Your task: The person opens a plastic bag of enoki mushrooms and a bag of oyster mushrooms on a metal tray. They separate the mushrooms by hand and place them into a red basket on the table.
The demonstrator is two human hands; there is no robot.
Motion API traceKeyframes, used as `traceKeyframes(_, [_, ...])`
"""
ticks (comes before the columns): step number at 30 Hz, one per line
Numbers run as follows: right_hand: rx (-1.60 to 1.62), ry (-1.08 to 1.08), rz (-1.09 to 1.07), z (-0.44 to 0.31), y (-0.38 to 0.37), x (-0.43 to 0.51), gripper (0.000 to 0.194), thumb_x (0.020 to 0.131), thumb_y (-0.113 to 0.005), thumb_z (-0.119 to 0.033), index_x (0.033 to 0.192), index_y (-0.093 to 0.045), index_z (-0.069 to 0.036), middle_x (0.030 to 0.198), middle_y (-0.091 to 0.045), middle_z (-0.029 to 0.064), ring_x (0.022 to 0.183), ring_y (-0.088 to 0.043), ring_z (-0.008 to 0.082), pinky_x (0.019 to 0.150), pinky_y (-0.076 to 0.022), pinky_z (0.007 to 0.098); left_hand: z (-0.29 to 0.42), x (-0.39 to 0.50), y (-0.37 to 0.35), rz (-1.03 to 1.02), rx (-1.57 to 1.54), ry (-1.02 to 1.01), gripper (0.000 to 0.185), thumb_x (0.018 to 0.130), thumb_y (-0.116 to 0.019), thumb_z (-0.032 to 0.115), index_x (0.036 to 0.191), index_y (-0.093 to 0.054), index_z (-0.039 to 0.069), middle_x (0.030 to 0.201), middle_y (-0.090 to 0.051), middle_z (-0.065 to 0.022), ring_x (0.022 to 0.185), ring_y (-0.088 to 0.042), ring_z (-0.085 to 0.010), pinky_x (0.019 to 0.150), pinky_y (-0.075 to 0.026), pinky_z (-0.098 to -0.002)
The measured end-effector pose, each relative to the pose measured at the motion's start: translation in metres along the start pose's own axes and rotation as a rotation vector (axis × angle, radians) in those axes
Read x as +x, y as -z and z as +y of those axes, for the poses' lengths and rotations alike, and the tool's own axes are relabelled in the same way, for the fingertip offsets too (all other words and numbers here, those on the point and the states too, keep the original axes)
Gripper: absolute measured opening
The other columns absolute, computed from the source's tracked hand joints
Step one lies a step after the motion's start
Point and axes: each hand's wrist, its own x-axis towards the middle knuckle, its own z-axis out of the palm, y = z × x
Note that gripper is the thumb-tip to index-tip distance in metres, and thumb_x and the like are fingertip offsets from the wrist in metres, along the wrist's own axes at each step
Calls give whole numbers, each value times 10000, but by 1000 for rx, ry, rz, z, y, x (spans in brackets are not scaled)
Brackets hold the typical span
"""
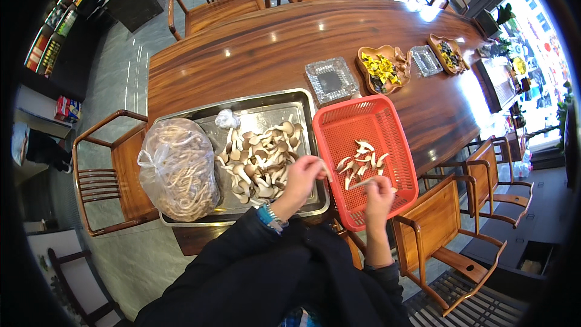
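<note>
My left hand [303, 180] hovers where the steel tray [245, 110] meets the red plastic basket [323, 122], pinching a pale strip of mushroom [326, 170]. Over the near part of the basket, my right hand [379, 197] grips another thin mushroom strip [361, 183] between thumb and fingers. Torn mushroom pieces [356, 166] lie on the basket's mesh bottom. Whole oyster-type mushrooms [261, 156] with grey-brown caps and white stems are heaped in the tray. A knotted clear plastic bag [181, 172] of long thin tan stems, likely mushrooms, fills the tray's left end.
A crumpled white plastic wad [227, 119] lies in the tray's far part. Beyond the basket on the wooden table [218, 72] stand a glass ashtray [332, 80], a wooden dish [393, 82] of wrapped sweets, and a second ashtray [426, 61]. Wooden armchairs [429, 211] surround the table.
</note>
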Motion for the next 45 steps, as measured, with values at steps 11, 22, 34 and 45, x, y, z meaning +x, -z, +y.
traceKeyframes(11, [-339,3,29,26,26,16,247,820,-567,-19,1065,-565,13,864,-559,46,709,-524,105,625,-444,225,2,70,84,121,1707,-621,151,670,-582,32,820,-597,40,873,-500,-113,903,-455,-283,766,-384,-383])
traceKeyframes(22, [-51,134,-566,0,-69,-5,289,805,-578,8,1093,-568,-17,949,-506,64,746,-527,117,642,-442,207,32,-2,54,-603,-169,204,524,838,-548,11,1329,-368,35,1004,-565,-35,846,-530,-85,722,-424,-186])
traceKeyframes(34, [-204,94,-460,-5,-63,-13,123,783,-594,3,904,-582,25,768,-604,84,671,-585,140,635,-483,260,28,-14,43,-438,388,11,135,829,-598,54,954,-584,5,798,-578,5,694,-519,-49,604,-423,-199])
traceKeyframes(45, [-139,75,-192,4,-22,-1,113,769,-544,54,849,-532,-26,716,-518,-6,613,-485,46,523,-400,190,14,-5,13,-76,50,32,70,848,-549,62,878,-576,5,739,-575,-17,647,-535,-83,602,-439,-213])
